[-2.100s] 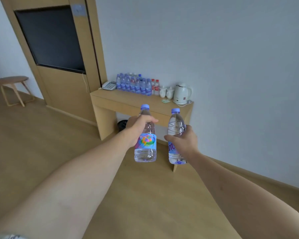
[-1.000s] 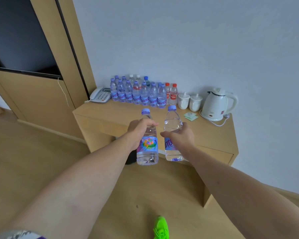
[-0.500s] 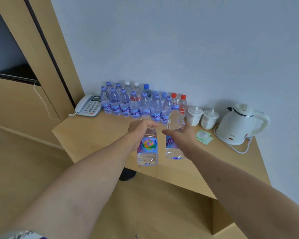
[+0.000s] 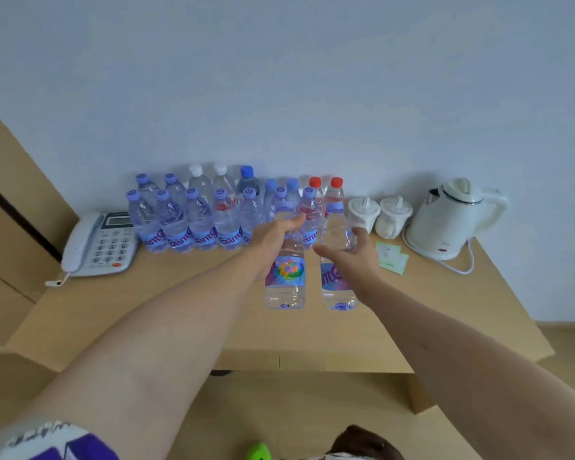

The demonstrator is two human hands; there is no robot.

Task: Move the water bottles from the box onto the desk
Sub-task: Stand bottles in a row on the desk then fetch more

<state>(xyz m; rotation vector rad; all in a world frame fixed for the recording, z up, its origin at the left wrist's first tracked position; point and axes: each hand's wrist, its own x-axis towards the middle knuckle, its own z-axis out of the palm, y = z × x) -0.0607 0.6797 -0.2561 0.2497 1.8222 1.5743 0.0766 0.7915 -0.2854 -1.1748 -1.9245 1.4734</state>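
Pale blue wall (image 4: pixel 312 78) is seen behind a light wooden counter (image 4: pixel 146 310), along the back of which a cluster of water bottles (image 4: pixel 200 220) is stood upright in rows, most with purple caps, a few with white, blue or red ones; clear water is visible inside them. Left of the cluster a white telephone (image 4: pixel 97 247) is laid, and to the right two white lidded cups (image 4: pixel 379 215) and a white kettle (image 4: pixel 452 220) are placed, with green packets (image 4: pixel 392 258) just in front of the cups. Two more bottles are held upright above the counter, side by side: the left bottle (image 4: pixel 285 280), with a multicoloured label, is gripped near its shoulder by the left hand (image 4: pixel 273 240), and the right bottle (image 4: pixel 337 283) is gripped around its upper body by the right hand (image 4: pixel 352 257). Whether their bases touch the counter cannot be told.
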